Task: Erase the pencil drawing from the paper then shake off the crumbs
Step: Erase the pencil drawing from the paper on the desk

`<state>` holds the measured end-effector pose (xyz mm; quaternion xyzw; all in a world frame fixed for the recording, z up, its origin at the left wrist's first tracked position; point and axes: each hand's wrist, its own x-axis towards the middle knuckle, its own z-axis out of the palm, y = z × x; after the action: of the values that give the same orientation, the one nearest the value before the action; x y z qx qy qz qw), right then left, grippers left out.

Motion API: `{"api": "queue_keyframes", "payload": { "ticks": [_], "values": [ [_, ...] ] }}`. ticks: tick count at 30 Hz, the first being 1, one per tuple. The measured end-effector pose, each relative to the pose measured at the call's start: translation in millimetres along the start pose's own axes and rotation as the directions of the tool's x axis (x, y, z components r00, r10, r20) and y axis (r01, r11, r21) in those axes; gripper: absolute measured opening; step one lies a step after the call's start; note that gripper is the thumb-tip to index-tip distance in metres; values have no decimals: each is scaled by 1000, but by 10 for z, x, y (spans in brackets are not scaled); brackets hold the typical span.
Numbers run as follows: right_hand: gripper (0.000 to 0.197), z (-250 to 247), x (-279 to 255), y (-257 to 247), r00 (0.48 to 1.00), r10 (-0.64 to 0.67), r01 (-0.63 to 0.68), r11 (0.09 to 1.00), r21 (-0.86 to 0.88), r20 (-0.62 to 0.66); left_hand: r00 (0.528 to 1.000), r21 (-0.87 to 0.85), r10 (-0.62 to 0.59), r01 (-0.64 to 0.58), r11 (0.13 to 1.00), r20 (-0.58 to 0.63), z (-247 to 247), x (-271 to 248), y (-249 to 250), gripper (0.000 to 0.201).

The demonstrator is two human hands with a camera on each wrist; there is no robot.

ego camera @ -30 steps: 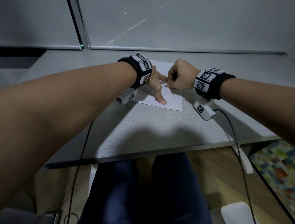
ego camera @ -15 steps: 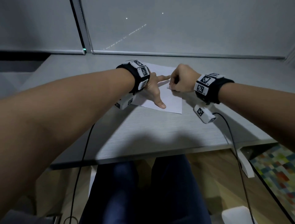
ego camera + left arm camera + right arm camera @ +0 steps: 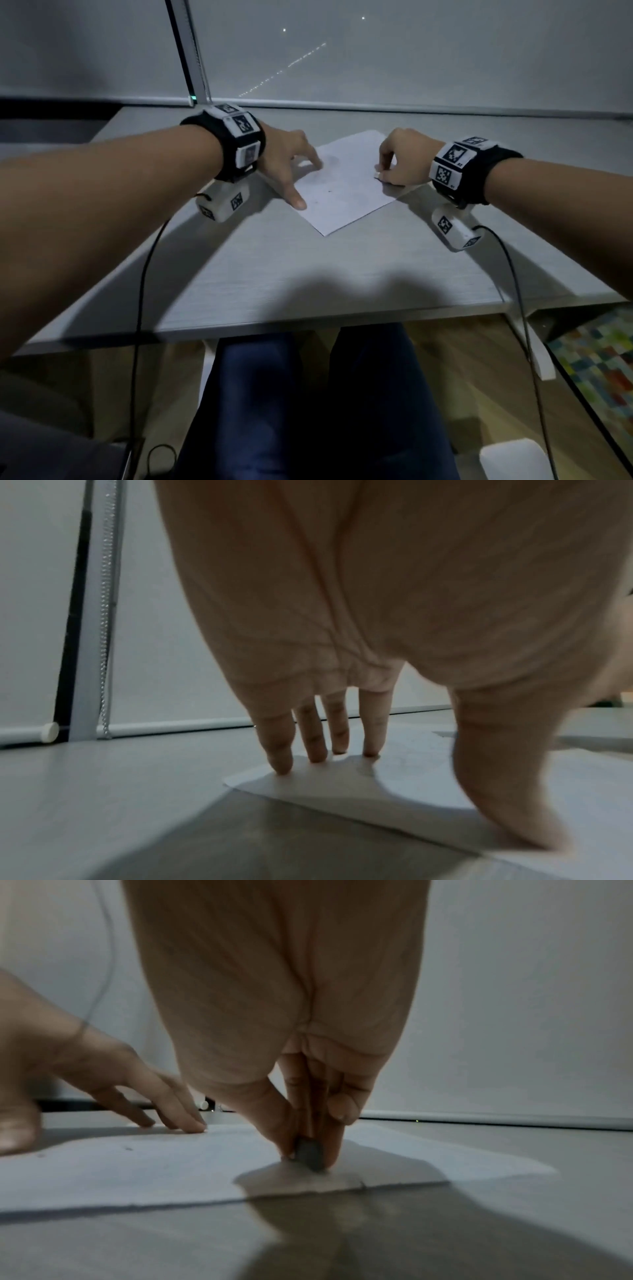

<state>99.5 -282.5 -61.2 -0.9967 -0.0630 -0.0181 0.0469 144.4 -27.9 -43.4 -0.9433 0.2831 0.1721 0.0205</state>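
- One table (image 3: 308,274): grey, wood-grain top; it carries the sheet and both hands.
- One paper (image 3: 346,192): a single white sheet, flat on the far half of the table, lying between the two hands. In the earlier head views its edges ran nearly square to the table; it now sits rotated, with one corner pointing toward the person.
- One pencil drawing (image 3: 334,161): only a faint grey smudge remains on the far part of the sheet, beside the left fingertips; its shape cannot be made out.
- Two hands, each with a marker-covered wristband:
  - left hand (image 3: 287,161): fingers straight and spread, four fingertips (image 3: 282,767) and the thumb pressing the left side of the paper flat. It has shifted left since the earlier views, and the gap to the other hand is wider.
  - right hand (image 3: 400,157): fingers curled, pinching the eraser between thumb and fingers at the right edge of the paper. Earlier it worked near the middle of the sheet, close to the left hand.
- One eraser (image 3: 308,1153): small and dark in the right wrist view, its lower end touching the paper near the edge.
- At least two crumbs (image 3: 330,190): dark specks on the near half of the sheet, well apart from each other.
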Motion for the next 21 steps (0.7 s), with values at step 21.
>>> {"api": "queue_keyframes", "payload": {
  "ticks": [21],
  "values": [
    [11,129,-49,-529,977,-215,212,964,159,3,1000,34,16,-15,999,-24,165,-45,157,124]
  ]
}}
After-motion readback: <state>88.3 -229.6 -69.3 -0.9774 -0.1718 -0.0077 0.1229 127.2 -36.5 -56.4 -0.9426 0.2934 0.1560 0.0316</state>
